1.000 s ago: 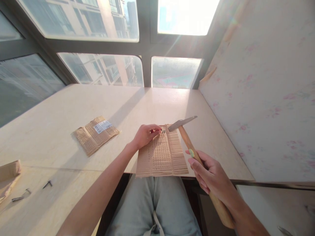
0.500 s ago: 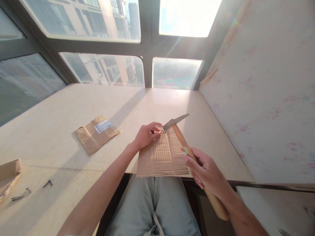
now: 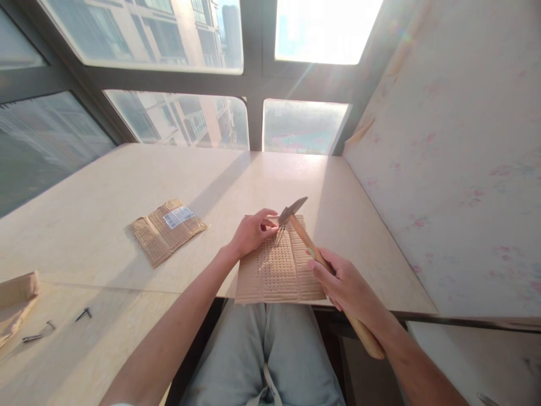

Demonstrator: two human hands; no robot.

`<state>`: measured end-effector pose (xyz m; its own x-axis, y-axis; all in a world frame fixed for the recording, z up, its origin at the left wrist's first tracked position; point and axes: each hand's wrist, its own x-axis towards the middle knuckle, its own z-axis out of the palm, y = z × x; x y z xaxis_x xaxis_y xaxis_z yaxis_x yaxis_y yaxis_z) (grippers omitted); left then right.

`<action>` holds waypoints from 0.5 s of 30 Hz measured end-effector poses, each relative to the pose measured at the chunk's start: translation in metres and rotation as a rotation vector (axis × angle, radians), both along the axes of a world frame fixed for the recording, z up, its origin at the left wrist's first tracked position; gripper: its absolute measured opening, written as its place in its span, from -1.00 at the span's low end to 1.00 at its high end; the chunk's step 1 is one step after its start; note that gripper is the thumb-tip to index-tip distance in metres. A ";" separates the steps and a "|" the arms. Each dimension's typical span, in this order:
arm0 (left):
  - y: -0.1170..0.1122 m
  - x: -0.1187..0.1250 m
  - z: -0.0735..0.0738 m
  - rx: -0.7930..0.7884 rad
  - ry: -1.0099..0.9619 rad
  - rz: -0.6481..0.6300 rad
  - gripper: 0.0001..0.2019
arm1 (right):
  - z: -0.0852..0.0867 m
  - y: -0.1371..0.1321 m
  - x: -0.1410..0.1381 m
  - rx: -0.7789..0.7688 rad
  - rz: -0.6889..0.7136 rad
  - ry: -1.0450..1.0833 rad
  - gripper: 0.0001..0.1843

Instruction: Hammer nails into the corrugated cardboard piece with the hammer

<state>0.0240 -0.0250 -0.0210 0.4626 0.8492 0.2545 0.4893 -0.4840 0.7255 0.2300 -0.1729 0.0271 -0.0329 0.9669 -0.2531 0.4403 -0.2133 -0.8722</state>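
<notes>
Although the middle of the cardboard sheet is covered with holes, nails are seen clustered near its far edge

At the table's near edge, rows of piercing appear done; by their shadows, the nails are judged not fully sunk. The hammer is held in the right hand's closed grip, its head just beside them. The left hand's grip is narrowed there; whether a nail is pinched cannot be told. Near loose nails, an open box is cut off by the frame, its contents not discernible.
</notes>
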 end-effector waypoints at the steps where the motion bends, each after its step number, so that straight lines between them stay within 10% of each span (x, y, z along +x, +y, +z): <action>1: 0.000 0.000 0.000 0.001 0.000 0.000 -0.68 | 0.000 0.000 0.000 0.008 -0.011 0.018 -0.73; 15: -0.001 0.000 0.002 -0.019 -0.028 0.000 -0.70 | 0.009 0.007 0.002 0.177 0.041 -0.195 -0.75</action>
<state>0.0240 -0.0265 -0.0189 0.4559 0.8538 0.2513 0.4688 -0.4704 0.7476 0.2318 -0.1657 0.0362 -0.0400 0.9955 -0.0860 0.6089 -0.0440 -0.7921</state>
